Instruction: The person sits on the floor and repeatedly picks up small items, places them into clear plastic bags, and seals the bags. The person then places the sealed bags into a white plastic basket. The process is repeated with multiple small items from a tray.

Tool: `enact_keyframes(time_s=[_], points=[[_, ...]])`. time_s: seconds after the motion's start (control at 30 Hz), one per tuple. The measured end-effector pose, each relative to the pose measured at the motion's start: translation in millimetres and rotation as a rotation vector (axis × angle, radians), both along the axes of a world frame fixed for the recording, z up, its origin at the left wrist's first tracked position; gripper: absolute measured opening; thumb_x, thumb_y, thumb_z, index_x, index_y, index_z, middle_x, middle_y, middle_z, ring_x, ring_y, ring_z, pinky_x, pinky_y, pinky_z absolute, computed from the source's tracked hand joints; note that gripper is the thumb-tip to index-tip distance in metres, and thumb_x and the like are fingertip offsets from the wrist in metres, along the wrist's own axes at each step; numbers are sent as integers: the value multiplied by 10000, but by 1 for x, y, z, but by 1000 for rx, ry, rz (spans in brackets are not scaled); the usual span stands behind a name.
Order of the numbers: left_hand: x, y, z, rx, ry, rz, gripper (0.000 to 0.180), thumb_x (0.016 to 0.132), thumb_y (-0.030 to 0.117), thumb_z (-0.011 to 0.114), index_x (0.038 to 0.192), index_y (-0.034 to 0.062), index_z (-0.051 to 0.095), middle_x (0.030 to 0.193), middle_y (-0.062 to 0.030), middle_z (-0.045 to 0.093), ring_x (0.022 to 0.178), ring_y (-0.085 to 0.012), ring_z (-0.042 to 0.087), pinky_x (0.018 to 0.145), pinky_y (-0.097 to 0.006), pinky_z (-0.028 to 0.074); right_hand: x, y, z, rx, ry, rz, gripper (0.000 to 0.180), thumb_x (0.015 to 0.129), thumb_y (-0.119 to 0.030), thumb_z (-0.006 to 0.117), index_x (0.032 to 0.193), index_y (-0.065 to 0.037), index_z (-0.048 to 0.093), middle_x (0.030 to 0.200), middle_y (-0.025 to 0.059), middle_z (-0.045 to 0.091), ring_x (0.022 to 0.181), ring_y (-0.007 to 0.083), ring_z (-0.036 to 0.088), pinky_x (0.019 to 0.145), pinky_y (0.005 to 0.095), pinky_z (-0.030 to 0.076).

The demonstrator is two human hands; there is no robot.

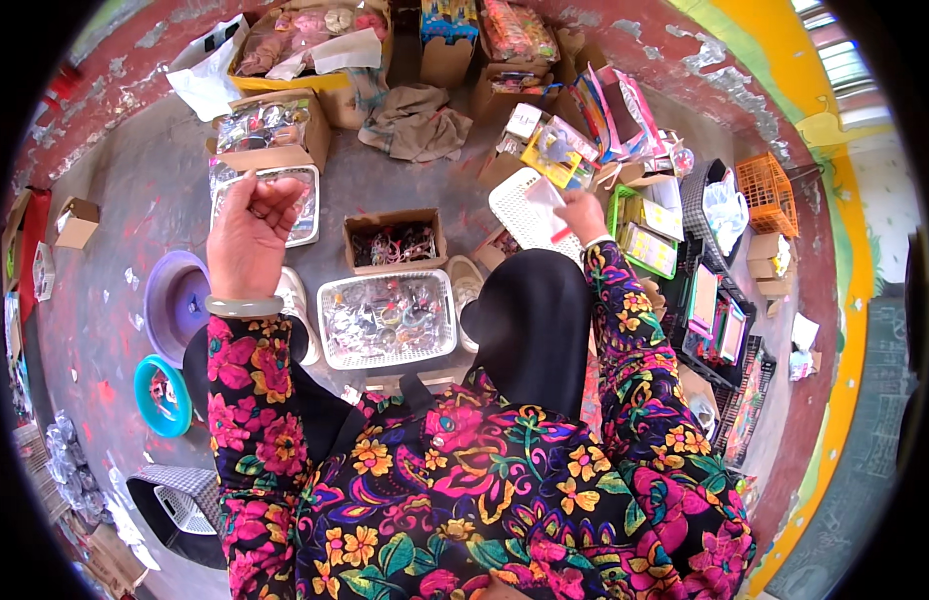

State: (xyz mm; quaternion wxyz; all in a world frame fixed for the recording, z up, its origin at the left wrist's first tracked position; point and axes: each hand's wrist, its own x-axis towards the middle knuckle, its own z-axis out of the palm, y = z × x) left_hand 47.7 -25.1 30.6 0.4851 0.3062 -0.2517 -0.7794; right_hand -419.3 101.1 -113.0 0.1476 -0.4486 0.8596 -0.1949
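Note:
My left hand (250, 240), a pale bangle at its wrist, is raised in front of a white basket (311, 212). Its fingers are curled in toward the thumb; anything small between them is too fine to make out. Over to the right, my right hand (585, 214) pinches a small whitish flat packet (551, 197) with a bit of red at its lower edge. Behind that packet lies a white perforated tray (512, 197). Between my feet stands a white basket (387, 318) full of small clear-wrapped pieces, and beyond it a cardboard box (396, 262) holds dark small items.
A purple basin (179, 299) and a teal basin (163, 396) stand at my left. To the right are a green basket (647, 236), black crates (713, 315) and an orange crate (768, 194). Filled cartons (270, 130) and a crumpled cloth (416, 122) lie farther off.

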Motion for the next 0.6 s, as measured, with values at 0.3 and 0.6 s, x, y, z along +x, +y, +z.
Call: enact_keyframes(time_s=[0.3, 0.6], points=[[-48, 21, 5, -34, -34, -173, 340, 881, 296, 534, 1095, 32, 516, 1066, -87, 590, 989, -167, 554, 811, -290, 439, 194, -78, 158, -433, -1306, 266, 172, 768, -6, 625, 931, 25, 578, 835, 60, 625, 729, 118, 590, 683, 238, 483], [-42, 26, -12, 115, 79, -159, 286, 860, 163, 573, 1095, 22, 492, 961, -91, 579, 881, -208, 596, 747, -364, 518, 274, -71, 148, -214, -1075, 448, 172, 801, -130, 650, 878, 12, 593, 790, 25, 619, 692, 67, 550, 617, 204, 457]])
